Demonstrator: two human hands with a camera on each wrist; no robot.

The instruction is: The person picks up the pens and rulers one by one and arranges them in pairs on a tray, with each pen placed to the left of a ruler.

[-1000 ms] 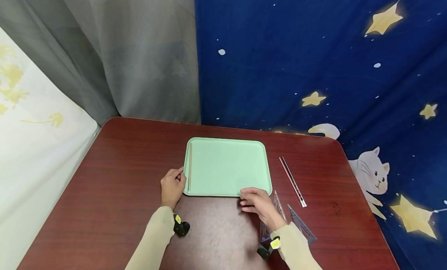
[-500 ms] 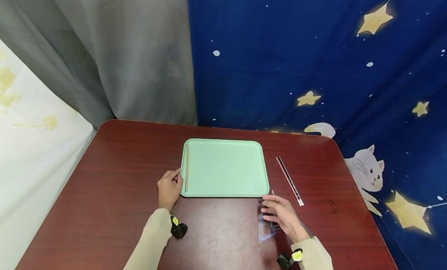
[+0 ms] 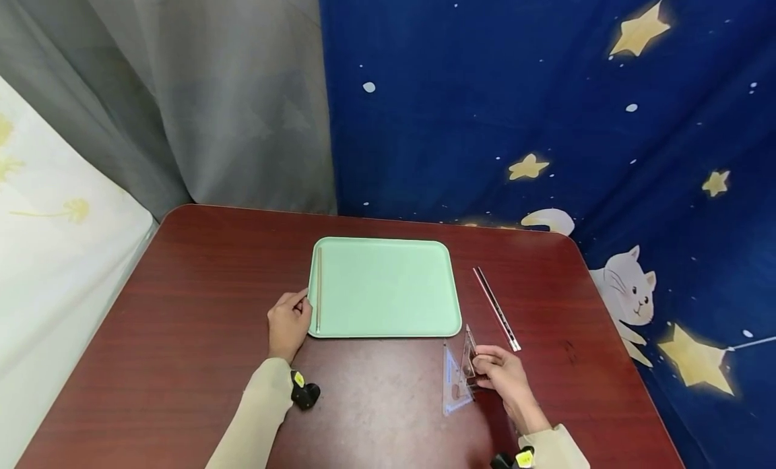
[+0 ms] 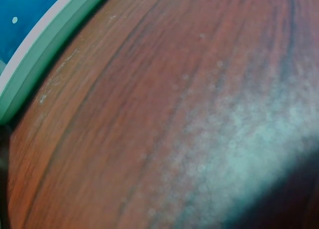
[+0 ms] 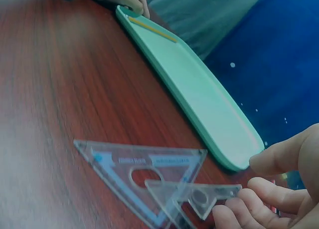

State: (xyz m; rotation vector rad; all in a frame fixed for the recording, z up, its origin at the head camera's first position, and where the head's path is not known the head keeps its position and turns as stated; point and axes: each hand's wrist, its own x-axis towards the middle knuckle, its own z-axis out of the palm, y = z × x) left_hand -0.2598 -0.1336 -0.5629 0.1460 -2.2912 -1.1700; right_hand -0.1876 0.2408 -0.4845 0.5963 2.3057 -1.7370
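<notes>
At the left rim of the mint-green tray [image 3: 388, 287], my left hand [image 3: 288, 326] holds the edge between thumb and fingers. A thin yellowish stick [image 5: 152, 29] lies along that side inside the tray. Just off the tray's near right corner, my right hand [image 3: 506, 381] has curled fingers at the edge of a small clear set square [image 5: 202, 196]; the actual grip is partly hidden. This set square looks tilted and overlaps a larger clear set square [image 5: 142, 161] with blue markings, flat on the table. The left wrist view shows only the tray's rim [image 4: 37, 54] and tabletop.
Right of the tray, a narrow black and silver strip [image 3: 497, 308] lies slantwise on the dark red wooden table [image 3: 200, 307]. Behind the table hang a grey curtain [image 3: 242, 105] and a blue starry curtain [image 3: 424, 118].
My right hand has moved right, away from the tray's near edge, and its fingers have come to a clear set square. The left hand stays at the tray's rim. The view shifts slightly.
</notes>
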